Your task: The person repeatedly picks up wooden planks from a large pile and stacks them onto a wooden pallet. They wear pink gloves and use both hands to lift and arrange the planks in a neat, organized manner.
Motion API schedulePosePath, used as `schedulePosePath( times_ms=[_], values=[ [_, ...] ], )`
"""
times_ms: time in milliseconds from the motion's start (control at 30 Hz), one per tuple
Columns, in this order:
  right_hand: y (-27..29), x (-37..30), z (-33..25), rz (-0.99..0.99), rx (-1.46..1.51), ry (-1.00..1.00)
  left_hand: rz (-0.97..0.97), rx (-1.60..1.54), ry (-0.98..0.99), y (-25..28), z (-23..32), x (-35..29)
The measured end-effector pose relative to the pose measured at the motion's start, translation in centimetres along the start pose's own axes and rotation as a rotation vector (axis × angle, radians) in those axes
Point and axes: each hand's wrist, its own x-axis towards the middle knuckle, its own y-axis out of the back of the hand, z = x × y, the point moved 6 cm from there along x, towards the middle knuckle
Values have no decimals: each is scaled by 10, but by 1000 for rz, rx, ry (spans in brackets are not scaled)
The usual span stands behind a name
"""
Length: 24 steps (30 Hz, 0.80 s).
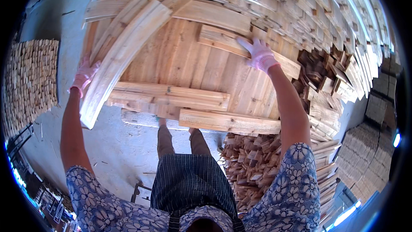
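My right hand (261, 56), in a pale pink glove, lies with fingers spread across a narrow board (223, 40) at the far side of a bed of side-by-side wooden boards (184, 56). At the left end of this bed, my gloved left hand (85, 75) has its thumb and fingers apart, against the edge of the loose planks. A long pale plank (124, 60) slants beside it, its near end sticking out past the bed. Other planks (122, 23) lie crossed behind it. Two short boards, one to the left (171, 96) and one to the right (231, 121), lie along the near edge.
Stacked timber (274, 0) rises beyond the far edge. Heaped wood offcuts (253, 159) lie below on the right, with more pieces (319, 73) by the bed's right end. A tall stack of slats (32, 81) stands at left on the grey floor (116, 146).
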Motion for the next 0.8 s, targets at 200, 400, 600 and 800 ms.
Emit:
schedulePosePath(
  times_ms=[200,400,600,800],
  values=[
    [2,11,11,-63,55,52,-148,-156,61,-10,21,10],
    [3,11,7,3,10,-6,-114,-287,-23,14,50,-54],
    [56,53,-107,255,43,246,-23,303,-29,22,132,-138],
    [91,165,-158,305,181,18,-82,-53,6,33,117,-116]
  ],
)
